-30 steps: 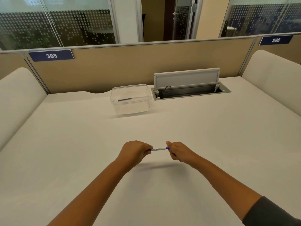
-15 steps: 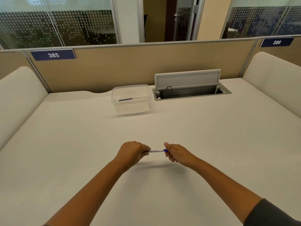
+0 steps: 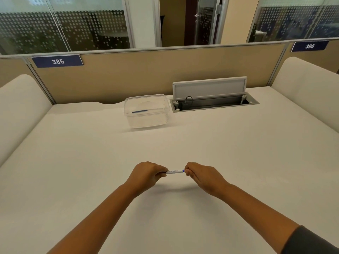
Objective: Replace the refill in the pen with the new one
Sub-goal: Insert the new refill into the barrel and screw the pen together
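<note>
A white pen (image 3: pixel 174 171) with printed lettering and a blue band at its right end is held level just above the desk, in the middle near me. My left hand (image 3: pixel 146 174) grips its left end and my right hand (image 3: pixel 202 176) pinches the blue right end; both ends are hidden in my fingers. Farther back, a clear plastic box (image 3: pixel 146 120) holds a thin blue refill (image 3: pixel 139 111) lying flat inside.
The white desk (image 3: pixel 73 162) is bounded by a beige partition at the back and padded side panels left and right. An open cable tray (image 3: pixel 212 103) with its raised lid sits to the right of the box.
Both hands stay on the pen. The exposed stretch of pen between them looks slightly shorter than a second ago, and the view has shifted a little.
</note>
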